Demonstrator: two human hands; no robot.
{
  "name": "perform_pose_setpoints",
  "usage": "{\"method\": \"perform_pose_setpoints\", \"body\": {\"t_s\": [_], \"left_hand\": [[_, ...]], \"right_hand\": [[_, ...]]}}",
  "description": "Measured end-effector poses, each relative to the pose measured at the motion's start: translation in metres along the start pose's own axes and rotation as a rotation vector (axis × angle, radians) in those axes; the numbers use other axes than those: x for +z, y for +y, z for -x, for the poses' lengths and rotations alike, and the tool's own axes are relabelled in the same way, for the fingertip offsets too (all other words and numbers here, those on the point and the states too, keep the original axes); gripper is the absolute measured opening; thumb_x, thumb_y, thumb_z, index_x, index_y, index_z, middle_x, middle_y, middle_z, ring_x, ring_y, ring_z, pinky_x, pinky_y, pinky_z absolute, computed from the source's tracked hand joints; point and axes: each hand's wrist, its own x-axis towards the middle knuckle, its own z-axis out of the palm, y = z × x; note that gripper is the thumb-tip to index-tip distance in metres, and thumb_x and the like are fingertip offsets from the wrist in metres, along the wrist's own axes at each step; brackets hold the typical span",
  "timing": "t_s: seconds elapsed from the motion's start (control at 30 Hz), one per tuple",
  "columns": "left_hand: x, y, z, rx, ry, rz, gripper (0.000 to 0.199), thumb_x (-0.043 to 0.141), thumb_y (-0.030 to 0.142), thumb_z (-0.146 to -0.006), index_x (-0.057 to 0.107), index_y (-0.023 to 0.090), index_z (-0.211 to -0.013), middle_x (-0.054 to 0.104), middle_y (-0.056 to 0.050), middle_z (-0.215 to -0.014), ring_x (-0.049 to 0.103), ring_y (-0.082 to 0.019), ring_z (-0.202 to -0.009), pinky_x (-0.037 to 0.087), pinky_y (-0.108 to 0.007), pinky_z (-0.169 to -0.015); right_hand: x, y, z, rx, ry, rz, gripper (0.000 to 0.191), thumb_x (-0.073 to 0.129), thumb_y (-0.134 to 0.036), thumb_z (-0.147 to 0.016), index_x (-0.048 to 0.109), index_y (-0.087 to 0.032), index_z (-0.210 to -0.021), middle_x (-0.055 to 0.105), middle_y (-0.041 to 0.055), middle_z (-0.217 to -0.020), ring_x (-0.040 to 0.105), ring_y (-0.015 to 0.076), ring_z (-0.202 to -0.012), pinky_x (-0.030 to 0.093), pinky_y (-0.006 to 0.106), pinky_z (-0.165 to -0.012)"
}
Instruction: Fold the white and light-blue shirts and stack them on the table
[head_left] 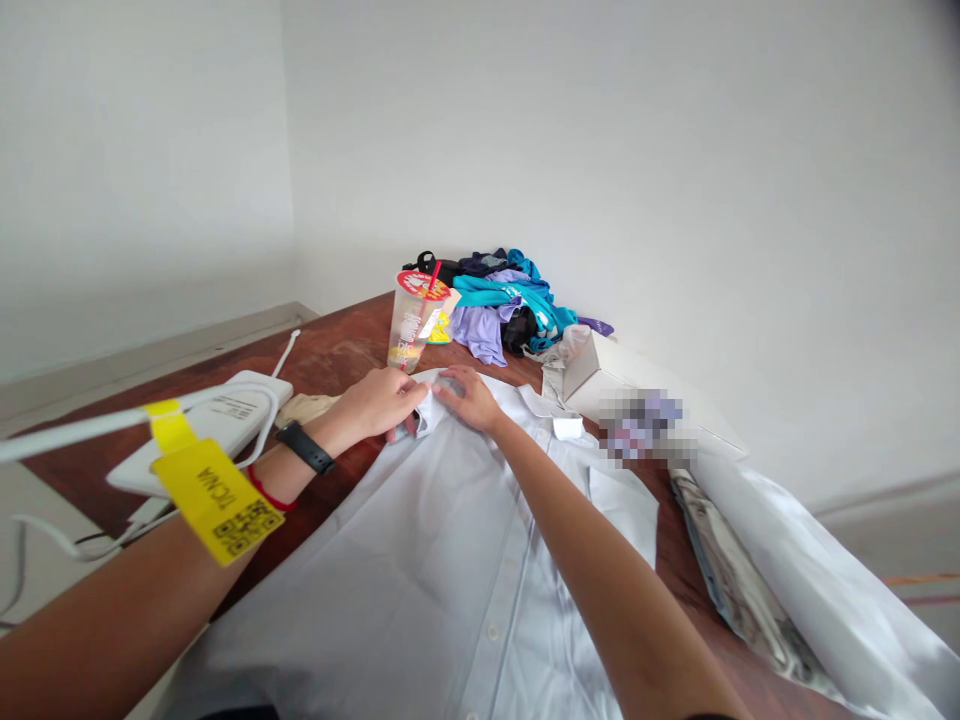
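A white button-up shirt lies spread on the brown wooden table, its button strip facing up and its collar at the far side. My left hand pinches a folded edge of the shirt near its far left part, fingers curled over the cloth. Close beside it, my right hand has its thumb and fingers on the same bit of fabric, apparently gripping it. Part of the cloth between the hands is covered by the fingers. A black band is on my left wrist.
Just beyond my left hand stands a drink cup with a red straw. Piled clothes lie against the wall. On the right are a white box and folded cloth. A white power bank with cables and a yellow tag is left.
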Motion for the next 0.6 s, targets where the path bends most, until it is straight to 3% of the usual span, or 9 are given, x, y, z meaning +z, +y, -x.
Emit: {"method": "perform_pose_setpoints", "body": {"t_s": [0.1, 0.2, 0.3, 0.43, 0.6], "left_hand": [[-0.004, -0.002, 0.000, -0.034, -0.024, 0.037, 0.049, 0.045, 0.052, -0.094, 0.057, 0.022, -0.058, 0.061, -0.003, -0.044, 0.065, -0.021, -0.044, 0.041, -0.027, -0.049], [-0.010, -0.003, 0.003, 0.006, -0.293, 0.089, 0.049, 0.051, 0.056, -0.091, 0.060, 0.021, -0.058, 0.066, -0.004, -0.052, 0.068, -0.021, -0.050, 0.037, -0.026, -0.049], [-0.020, -0.004, 0.010, 0.103, -0.482, 0.008, 0.039, 0.065, 0.062, -0.083, 0.077, 0.026, -0.082, 0.077, -0.004, -0.073, 0.073, -0.022, -0.066, 0.041, -0.025, -0.055], [-0.026, -0.003, 0.023, 0.241, -0.481, -0.216, 0.063, 0.079, 0.060, -0.071, 0.072, 0.037, -0.129, 0.081, -0.003, -0.099, 0.075, -0.025, -0.082, 0.048, -0.025, -0.069], [-0.010, 0.001, 0.041, 0.353, -0.458, -0.305, 0.080, 0.080, 0.060, -0.070, 0.062, 0.032, -0.143, 0.071, -0.010, -0.133, 0.070, -0.037, -0.113, 0.051, -0.036, -0.090]], "right_hand": [[0.001, -0.016, 0.008, -0.068, -0.100, 0.035, 0.070, 0.058, -0.064, -0.094, 0.056, -0.018, -0.147, 0.042, 0.0169, -0.160, 0.037, 0.0299, -0.150, 0.028, 0.048, -0.124], [0.001, -0.029, 0.014, -0.088, -0.234, 0.053, 0.068, 0.049, -0.064, -0.099, 0.049, -0.024, -0.154, 0.029, 0.0096, -0.169, 0.022, 0.0286, -0.157, 0.018, 0.049, -0.128], [0.000, -0.035, 0.016, -0.011, -0.298, 0.009, 0.063, 0.038, -0.062, -0.104, 0.038, -0.032, -0.159, 0.021, 0.0022, -0.172, 0.013, 0.0263, -0.160, 0.010, 0.054, -0.128], [0.000, -0.040, 0.016, 0.063, -0.338, -0.035, 0.062, 0.025, -0.061, -0.107, 0.024, -0.035, -0.164, 0.014, -0.0020, -0.172, 0.006, 0.0245, -0.160, 0.002, 0.058, -0.128], [0.005, -0.045, 0.017, 0.067, -0.423, 0.133, 0.064, 0.033, -0.065, -0.104, 0.026, -0.039, -0.163, 0.012, -0.0030, -0.173, -0.002, 0.0292, -0.160, -0.002, 0.063, -0.125]]}}
